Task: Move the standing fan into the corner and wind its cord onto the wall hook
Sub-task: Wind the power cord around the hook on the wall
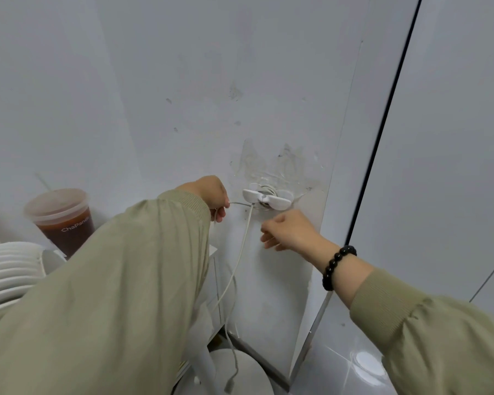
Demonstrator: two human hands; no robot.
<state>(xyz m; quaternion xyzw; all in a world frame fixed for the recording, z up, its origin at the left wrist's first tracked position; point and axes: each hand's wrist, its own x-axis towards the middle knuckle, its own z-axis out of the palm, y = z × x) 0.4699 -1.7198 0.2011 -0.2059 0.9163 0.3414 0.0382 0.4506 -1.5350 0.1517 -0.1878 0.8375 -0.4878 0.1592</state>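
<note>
A white wall hook (pixel 268 197) with two wings is stuck on the white wall, and turns of the white cord sit behind it. My left hand (pixel 211 195) pinches the cord (pixel 244 240) just left of the hook. From there the cord hangs down the wall to the fan's round white base (pixel 248 372) on the floor. My right hand (pixel 291 232) hovers just below the hook, fingers loosely curled, holding nothing. The fan's white ribbed grille (pixel 9 272) shows at the left edge; my left sleeve hides its pole.
A lidded plastic cup (pixel 62 220) of brown drink stands at the left, behind the fan grille. The wall's outer corner edge (pixel 328 212) runs down to the right of the hook. Glossy grey floor tiles (pixel 354 366) lie at lower right.
</note>
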